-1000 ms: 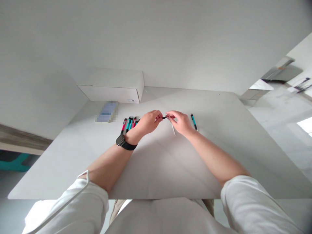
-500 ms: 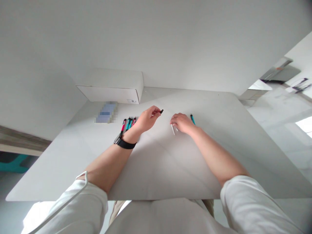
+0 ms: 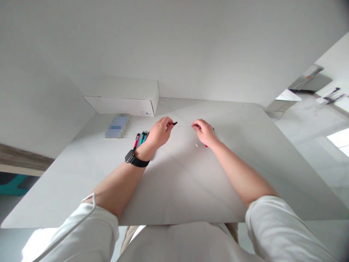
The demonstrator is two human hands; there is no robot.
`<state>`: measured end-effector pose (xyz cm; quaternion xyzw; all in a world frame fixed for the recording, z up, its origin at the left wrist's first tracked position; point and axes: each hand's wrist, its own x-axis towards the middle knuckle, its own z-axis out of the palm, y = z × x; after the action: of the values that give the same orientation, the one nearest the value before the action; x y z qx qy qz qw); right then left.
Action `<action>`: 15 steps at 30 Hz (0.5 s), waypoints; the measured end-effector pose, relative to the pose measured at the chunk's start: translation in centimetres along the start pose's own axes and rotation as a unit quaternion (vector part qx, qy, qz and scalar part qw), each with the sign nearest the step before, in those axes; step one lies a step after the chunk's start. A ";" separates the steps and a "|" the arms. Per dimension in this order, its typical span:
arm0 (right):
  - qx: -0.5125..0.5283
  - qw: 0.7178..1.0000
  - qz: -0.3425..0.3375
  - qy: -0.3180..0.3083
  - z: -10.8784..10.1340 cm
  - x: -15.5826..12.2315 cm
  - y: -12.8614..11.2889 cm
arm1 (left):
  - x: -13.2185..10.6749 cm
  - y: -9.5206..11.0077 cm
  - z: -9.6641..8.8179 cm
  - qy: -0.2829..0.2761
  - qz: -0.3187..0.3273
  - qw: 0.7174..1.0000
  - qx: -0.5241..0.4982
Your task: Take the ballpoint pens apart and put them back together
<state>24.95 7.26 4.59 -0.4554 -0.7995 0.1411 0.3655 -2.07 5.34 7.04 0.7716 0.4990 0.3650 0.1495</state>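
Observation:
My left hand (image 3: 159, 133), with a black watch on the wrist, is closed in a pinch on a small black pen part (image 3: 174, 123) held just above the white table (image 3: 177, 182). My right hand (image 3: 204, 133) is also pinched, and a thin pale refill (image 3: 185, 126) seems to run from its fingertips toward the black part. A pink pen end (image 3: 206, 146) and a small white tip (image 3: 196, 145) show under the right hand. Several pink and teal pens (image 3: 141, 138) lie behind my left wrist.
A white cardboard box (image 3: 122, 96) stands at the table's back left against the wall. A blurred blue item (image 3: 116, 130) lies in front of it. The table's right edge drops to a glossy floor (image 3: 313, 131).
My right hand has lifted off the table and now hides the teal pen to its right. My left hand has shifted slightly left with the black part. The hands are about a hand's width apart.

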 end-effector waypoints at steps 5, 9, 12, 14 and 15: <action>0.032 0.997 0.006 0.071 -0.9 0.3 -0.8 | -0.2 0.0 -0.1 -0.009 0.029 0.998 0.047; 0.013 0.998 -0.008 0.067 -1.0 0.2 -1.0 | -0.3 0.2 -0.1 -0.014 0.039 0.997 0.065; 0.001 0.998 -0.022 0.063 -1.0 0.2 -1.1 | -0.3 0.4 -0.2 -0.012 0.041 0.996 0.078; -0.010 0.998 -0.031 0.060 -1.0 0.1 -1.1 | -0.4 0.5 -0.2 -0.013 0.039 0.995 0.094; -0.016 0.997 -0.037 0.058 -1.1 0.1 -1.2 | -0.4 0.6 -0.2 -0.015 0.039 0.994 0.104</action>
<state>24.95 6.57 6.06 -0.4391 -0.7952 0.0877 0.4087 -1.89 4.66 7.34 0.8070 0.5018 0.3052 0.0612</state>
